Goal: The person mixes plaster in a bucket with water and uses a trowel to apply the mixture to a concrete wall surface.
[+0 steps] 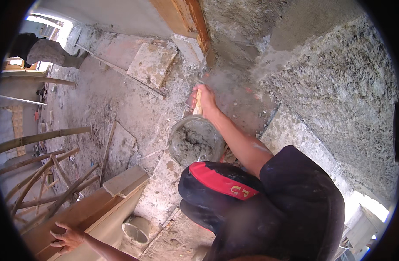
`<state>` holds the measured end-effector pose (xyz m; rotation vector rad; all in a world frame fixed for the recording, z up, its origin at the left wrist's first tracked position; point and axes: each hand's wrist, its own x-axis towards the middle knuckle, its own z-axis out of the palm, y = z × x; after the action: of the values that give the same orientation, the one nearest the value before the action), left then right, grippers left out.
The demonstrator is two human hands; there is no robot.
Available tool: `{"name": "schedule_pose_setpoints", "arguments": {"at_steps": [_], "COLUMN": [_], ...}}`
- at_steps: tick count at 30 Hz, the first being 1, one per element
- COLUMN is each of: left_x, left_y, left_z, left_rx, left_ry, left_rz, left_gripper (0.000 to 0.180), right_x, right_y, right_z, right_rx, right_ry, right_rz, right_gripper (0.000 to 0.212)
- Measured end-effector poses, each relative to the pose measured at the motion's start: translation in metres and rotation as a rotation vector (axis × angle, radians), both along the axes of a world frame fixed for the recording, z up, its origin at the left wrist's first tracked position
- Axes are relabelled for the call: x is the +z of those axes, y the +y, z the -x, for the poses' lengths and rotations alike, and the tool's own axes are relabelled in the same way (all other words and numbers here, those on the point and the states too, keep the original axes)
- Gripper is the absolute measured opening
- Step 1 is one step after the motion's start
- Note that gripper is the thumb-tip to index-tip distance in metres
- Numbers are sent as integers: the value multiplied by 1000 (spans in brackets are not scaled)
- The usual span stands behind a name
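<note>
My right hand (204, 99) is closed around the pale wooden handle of a trowel (198, 103). Its thin blade points away from me, close to the foot of a wooden frame (193, 21) and the wet plaster beside it. Just below that hand is a bucket (170, 145) holding grey wet mortar (191, 141). At the lower left, my left hand (68, 238) lies with spread fingers against a brown wooden frame (93, 214) and holds nothing.
Rough grey plaster covers the wall (338, 87) on the right. A second bucket (136, 229) stands by the left frame. Bamboo poles (43, 135) and sticks crowd the left. A flat board (152, 64) lies on the dusty floor; another person (47, 51) is at the far left.
</note>
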<state>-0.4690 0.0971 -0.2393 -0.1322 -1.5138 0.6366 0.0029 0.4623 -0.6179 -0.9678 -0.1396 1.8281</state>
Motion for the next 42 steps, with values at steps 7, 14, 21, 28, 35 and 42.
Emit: {"name": "schedule_pose_setpoints", "arguments": {"at_steps": [7, 14, 21, 28, 35, 42], "left_x": [-1, 3, -1, -2, -3, -3], "left_y": [8, -13, 2, -6, 8, -10], "left_z": [-9, 24, 6, 16, 3, 14], "left_rx": [32, -676, -685, -592, -735, -605], "left_ry": [-18, 23, -60, -56, -56, -15], "left_rz": [-1, -16, -48, -97, -63, -81], "left_gripper": [55, 59, 54, 57, 60, 60], "right_x": [-14, -12, -41, -68, -80, -49], "right_y": [6, -1, 14, 9, 30, -22], "right_z": [11, 16, 21, 7, 4, -51], "right_rx": [-23, -8, -33, 39, 27, 331], "right_ry": [-270, -199, -135, -251, -94, -131], "right_rz": [-133, -79, 41, 174, 231, 49], "right_gripper": [29, 29, 28, 31, 33, 33]}}
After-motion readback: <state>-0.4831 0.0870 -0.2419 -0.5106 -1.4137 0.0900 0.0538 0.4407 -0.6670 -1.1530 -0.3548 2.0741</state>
